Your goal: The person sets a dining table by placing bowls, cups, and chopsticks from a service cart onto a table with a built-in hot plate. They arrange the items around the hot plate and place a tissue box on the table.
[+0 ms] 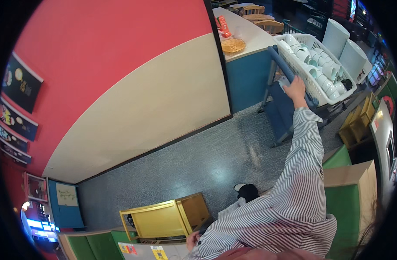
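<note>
My right hand [295, 88] rests over the blue push handle [278, 61] of a service cart. Beside its thumb is a small pale object [283, 82] that I cannot make out. On the cart sits a white perforated plastic basket [315, 91] filled with white cups [322, 76], some nested in rows. A small black item [347, 84] lies at the basket's near corner. Beyond it stand tall stacks of white dishware [336, 35]. Low at my side, my left hand [193, 240] is partly hidden by my striped sleeve; its fingers look curled near something dark.
A yellow cabinet-like piece [159, 219] stands on the grey floor [185, 172] to my left. Past the red and beige wall [159, 97], a counter [250, 29] holds a woven basket [233, 45]. Green booth seats [343, 208] and a yellow shelf unit [358, 122] are at the right.
</note>
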A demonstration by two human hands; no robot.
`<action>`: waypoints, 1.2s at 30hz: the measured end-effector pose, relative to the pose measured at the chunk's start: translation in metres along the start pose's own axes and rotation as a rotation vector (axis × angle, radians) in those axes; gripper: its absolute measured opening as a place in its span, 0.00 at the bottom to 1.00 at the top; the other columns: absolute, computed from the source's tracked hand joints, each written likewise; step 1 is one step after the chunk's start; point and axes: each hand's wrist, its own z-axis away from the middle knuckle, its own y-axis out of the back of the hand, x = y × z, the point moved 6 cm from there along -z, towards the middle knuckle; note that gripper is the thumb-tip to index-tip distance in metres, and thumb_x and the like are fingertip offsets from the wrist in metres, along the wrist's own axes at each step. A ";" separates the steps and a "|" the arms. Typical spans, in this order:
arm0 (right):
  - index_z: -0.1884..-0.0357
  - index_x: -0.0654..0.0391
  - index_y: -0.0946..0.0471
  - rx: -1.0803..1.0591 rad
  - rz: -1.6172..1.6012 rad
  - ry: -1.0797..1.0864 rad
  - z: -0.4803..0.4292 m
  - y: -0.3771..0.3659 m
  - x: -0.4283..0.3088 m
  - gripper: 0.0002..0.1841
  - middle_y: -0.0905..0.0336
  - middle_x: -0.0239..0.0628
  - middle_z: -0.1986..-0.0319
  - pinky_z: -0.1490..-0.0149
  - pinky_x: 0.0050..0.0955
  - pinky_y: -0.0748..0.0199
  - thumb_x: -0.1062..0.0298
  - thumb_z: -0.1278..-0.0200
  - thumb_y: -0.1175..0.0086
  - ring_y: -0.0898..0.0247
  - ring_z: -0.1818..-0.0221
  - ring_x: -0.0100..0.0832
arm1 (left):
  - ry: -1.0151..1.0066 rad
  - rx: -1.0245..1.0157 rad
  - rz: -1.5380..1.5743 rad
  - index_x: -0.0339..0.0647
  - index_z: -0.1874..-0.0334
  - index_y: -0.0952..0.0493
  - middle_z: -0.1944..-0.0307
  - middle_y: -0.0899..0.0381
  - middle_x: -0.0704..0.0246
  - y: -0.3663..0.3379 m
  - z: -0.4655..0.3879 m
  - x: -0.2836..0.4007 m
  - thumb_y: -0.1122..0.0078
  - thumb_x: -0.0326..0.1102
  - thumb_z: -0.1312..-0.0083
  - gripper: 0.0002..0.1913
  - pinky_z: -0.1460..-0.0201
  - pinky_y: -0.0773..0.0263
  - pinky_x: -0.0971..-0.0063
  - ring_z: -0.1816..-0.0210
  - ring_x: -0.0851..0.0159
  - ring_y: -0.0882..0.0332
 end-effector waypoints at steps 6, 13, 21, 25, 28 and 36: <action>0.49 0.65 0.25 -0.399 -0.062 -0.249 -0.041 -0.023 0.067 0.34 0.20 0.54 0.57 0.44 0.42 0.29 0.43 0.46 0.42 0.24 0.51 0.50 | -0.153 -0.148 -0.093 0.39 0.63 0.18 0.69 0.22 0.65 -0.057 -0.071 0.037 0.42 0.22 0.41 0.07 0.67 0.26 0.79 0.68 0.71 0.22; 0.54 0.64 0.21 -0.429 -0.050 -0.201 -0.025 -0.008 0.061 0.33 0.20 0.56 0.55 0.45 0.44 0.29 0.39 0.44 0.46 0.24 0.50 0.52 | -0.417 -0.404 -0.346 0.38 0.62 0.18 0.70 0.21 0.63 -0.121 -0.139 0.157 0.43 0.28 0.37 0.06 0.69 0.28 0.77 0.70 0.68 0.22; 0.58 0.65 0.23 -0.550 -0.181 -0.067 0.004 0.011 0.057 0.31 0.20 0.57 0.61 0.49 0.45 0.27 0.41 0.45 0.44 0.22 0.56 0.53 | -0.666 -0.800 -0.187 0.38 0.54 0.22 0.61 0.21 0.63 -0.325 -0.205 0.317 0.42 0.27 0.38 0.10 0.58 0.26 0.75 0.63 0.65 0.21; 0.58 0.66 0.25 -0.628 -0.225 -0.001 0.007 0.019 0.047 0.30 0.20 0.57 0.63 0.50 0.45 0.26 0.43 0.44 0.43 0.23 0.57 0.54 | -0.338 -1.161 0.028 0.41 0.46 0.26 0.47 0.24 0.65 -0.470 -0.183 0.343 0.41 0.27 0.36 0.16 0.52 0.26 0.76 0.54 0.68 0.22; 0.58 0.68 0.28 -0.648 -0.298 0.060 0.003 0.022 0.043 0.30 0.20 0.57 0.64 0.52 0.45 0.25 0.44 0.42 0.44 0.22 0.59 0.55 | 0.046 -1.385 0.159 0.41 0.39 0.33 0.42 0.27 0.65 -0.557 -0.135 0.347 0.40 0.29 0.36 0.23 0.47 0.27 0.74 0.48 0.68 0.23; 0.52 0.73 0.30 -0.805 -0.321 0.185 -0.009 0.045 0.001 0.32 0.20 0.57 0.63 0.52 0.43 0.25 0.46 0.37 0.47 0.21 0.58 0.52 | 0.470 -1.367 0.502 0.42 0.40 0.32 0.45 0.26 0.68 -0.628 -0.039 0.381 0.38 0.27 0.40 0.25 0.42 0.32 0.66 0.43 0.65 0.29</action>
